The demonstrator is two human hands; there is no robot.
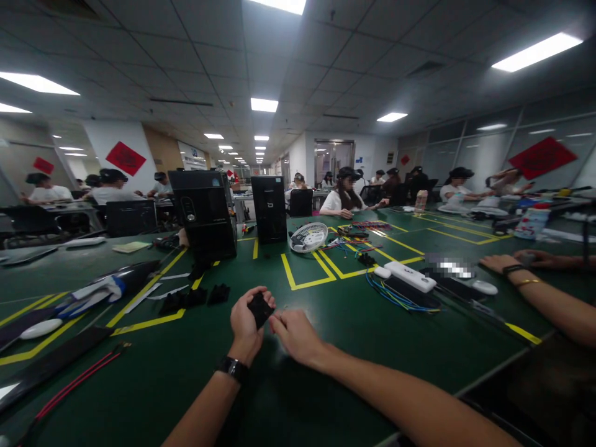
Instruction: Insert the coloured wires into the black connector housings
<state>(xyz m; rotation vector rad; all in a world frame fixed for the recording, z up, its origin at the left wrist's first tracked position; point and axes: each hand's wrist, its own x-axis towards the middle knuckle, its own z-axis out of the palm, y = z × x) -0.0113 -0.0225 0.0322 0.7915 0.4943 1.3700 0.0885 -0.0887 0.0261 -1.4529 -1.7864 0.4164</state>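
Note:
My left hand point(246, 323), with a dark band at its wrist, is wrapped round a small black piece point(261, 309) above the green table. The piece looks blocky; its exact kind I cannot make out. Close beside it on the right, my right hand point(298, 335) has its fingers pinched together at the piece's edge. What those fingertips hold, if anything, is too small to tell. Beyond my left hand, several similar black pieces point(218, 293) lie on the tabletop.
Two black computer cases point(205, 214) stand at the back. A white fan guard point(308, 238), coloured wires point(395, 295) and a white power strip point(410, 275) lie on the table point(177, 366). Red wires point(77, 385) are at left. A co-worker's arms point(540, 292) rest at right.

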